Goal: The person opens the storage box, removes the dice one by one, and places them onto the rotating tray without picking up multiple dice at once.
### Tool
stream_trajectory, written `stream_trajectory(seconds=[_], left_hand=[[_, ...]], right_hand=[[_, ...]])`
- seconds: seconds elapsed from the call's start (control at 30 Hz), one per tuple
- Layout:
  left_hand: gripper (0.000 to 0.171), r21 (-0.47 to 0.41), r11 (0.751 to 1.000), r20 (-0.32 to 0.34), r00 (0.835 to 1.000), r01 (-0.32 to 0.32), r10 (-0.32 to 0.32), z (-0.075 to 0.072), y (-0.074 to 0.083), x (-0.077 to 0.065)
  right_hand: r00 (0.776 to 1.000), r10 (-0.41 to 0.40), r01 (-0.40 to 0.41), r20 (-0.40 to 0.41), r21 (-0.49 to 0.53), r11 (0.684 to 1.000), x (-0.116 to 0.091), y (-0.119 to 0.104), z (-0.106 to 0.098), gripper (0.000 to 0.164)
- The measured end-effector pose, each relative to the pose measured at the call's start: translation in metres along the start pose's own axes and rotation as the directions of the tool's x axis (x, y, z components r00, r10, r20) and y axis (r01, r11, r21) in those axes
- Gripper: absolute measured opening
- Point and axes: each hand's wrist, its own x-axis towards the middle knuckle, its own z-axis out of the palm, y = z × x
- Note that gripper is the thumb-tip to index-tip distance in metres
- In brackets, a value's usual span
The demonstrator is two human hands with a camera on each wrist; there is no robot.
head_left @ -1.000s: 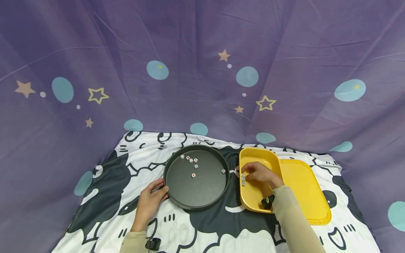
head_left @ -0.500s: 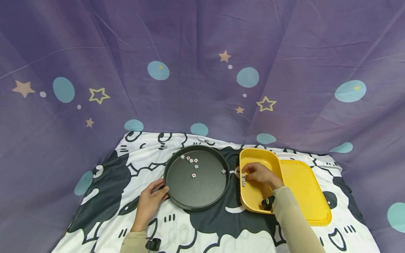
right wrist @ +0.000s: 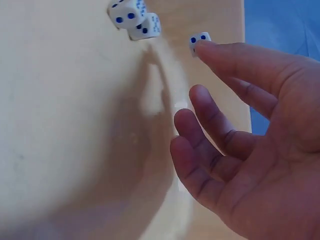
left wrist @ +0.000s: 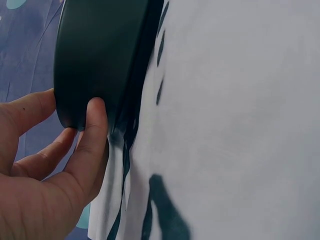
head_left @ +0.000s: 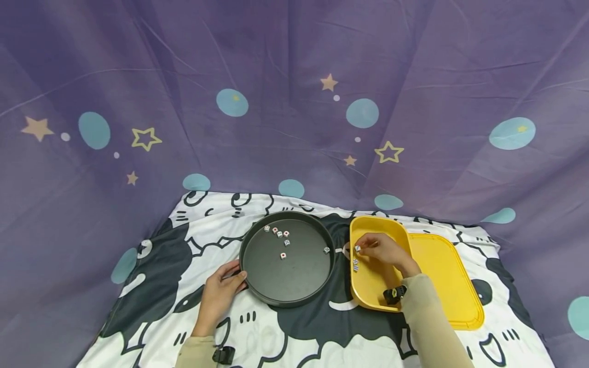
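Observation:
My right hand (head_left: 384, 250) is inside the yellow tub (head_left: 368, 294), pinching a white die (right wrist: 199, 38) with blue dots between thumb and fingertip. Against the tub's left wall lie two more blue-dotted dice (right wrist: 134, 19), close together, just below the pinched one in the head view. To the left stands a round black pan (head_left: 285, 281) with several white dice in it. Some are grouped near its far side, and one die (head_left: 326, 250) sits by the right wall. The left hand (head_left: 218, 296) holds the pan's left side with thumb and fingers at its wall.
A flat yellow lid (head_left: 446, 281) lies right of the tub, its left edge behind the tub and my forearm. Beneath everything is a black-and-white cartoon cloth (head_left: 340, 352). A purple starry curtain (head_left: 285, 143) hangs behind the table.
The right hand has moved slightly up and away from the two dice in the tub, taking the pinched die with it. My left hand and the pan stay where they were.

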Motion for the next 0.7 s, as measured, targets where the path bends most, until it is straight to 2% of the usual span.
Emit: stream_trajectory(seconds=[0.2,0.37,0.53,0.7], left_hand=[[0.044,-0.001,1.000,0.004,1.000,-0.003,0.003,0.000,0.000,0.001],[0.044,-0.007,1.000,0.002,1.000,-0.009,0.009,0.000,0.000,0.001],[0.044,-0.014,1.000,-0.004,1.000,-0.023,0.023,0.000,-0.001,0.001],[0.044,-0.017,1.000,0.004,1.000,-0.009,0.009,0.000,-0.001,0.001]], right_hand=[[0.998,-0.003,0.004,-0.057,0.019,1.000,-0.003,-0.010,-0.004,0.014],[0.994,-0.036,0.037,-0.105,0.007,0.999,-0.003,-0.031,-0.007,0.017],[0.990,-0.109,0.109,-0.094,-0.002,0.994,-0.005,-0.073,-0.009,0.019],[0.991,-0.113,0.114,-0.071,0.011,0.993,-0.004,-0.106,-0.009,0.020]])
